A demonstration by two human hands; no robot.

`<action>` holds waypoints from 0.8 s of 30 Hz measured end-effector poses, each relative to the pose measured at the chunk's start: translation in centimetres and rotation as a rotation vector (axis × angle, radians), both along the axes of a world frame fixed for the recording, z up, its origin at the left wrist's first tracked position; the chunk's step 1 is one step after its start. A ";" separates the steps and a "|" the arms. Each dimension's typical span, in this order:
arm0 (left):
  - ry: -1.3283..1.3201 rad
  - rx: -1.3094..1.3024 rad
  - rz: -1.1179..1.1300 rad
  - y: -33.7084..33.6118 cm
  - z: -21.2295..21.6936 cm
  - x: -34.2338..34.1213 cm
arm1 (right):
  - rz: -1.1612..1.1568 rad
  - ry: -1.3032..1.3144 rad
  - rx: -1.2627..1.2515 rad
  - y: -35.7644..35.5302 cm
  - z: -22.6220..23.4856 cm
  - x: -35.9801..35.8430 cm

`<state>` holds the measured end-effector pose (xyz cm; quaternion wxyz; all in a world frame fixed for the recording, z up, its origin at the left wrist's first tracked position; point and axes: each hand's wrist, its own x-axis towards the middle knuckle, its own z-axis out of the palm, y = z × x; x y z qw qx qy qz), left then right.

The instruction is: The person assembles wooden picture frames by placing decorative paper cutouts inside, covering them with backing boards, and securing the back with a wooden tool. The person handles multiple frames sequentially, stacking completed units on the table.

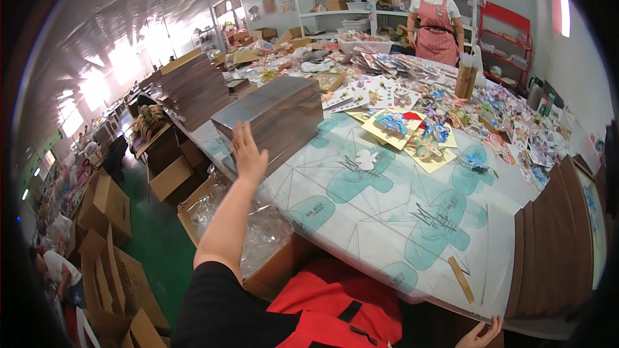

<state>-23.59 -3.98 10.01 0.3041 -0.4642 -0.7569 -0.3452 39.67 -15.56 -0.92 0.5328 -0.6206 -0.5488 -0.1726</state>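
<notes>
My left hand (248, 153) reaches over the table's left side, fingers extended and somewhat apart. It is against or just in front of a tall stack of dark brown flat frames or panels (293, 116) with a glossy grey top; whether it touches them I cannot tell. Nothing shows in its grasp. At the near right, my right hand (482, 335) rests its stretched fingers by the table's front edge, holding nothing visible. Just above it stands a row of brown frames (541, 251), the outermost showing a coloured picture. A thin wooden strip (461, 279) lies beside them.
Yellow cards with blue and red cutouts (412, 135) and a white cutout (366, 160) lie on the printed table cover (322, 180). More brown stacks (193, 90) stand far left. Below is an open carton of clear plastic (264, 232). A person in a red apron (437, 26) stands across.
</notes>
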 end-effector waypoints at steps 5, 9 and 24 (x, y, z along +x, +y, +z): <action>0.106 -0.198 0.205 0.4 1.6 -8.0 | 0.087 0.014 -0.045 1.7 0.7 -2.7; 0.284 -0.209 -0.031 0.6 2.4 -5.8 | 0.116 0.059 -0.087 1.6 0.4 -4.4; 0.598 0.306 -0.392 -4.8 5.3 5.0 | 0.325 0.190 -0.282 1.9 -0.2 -7.1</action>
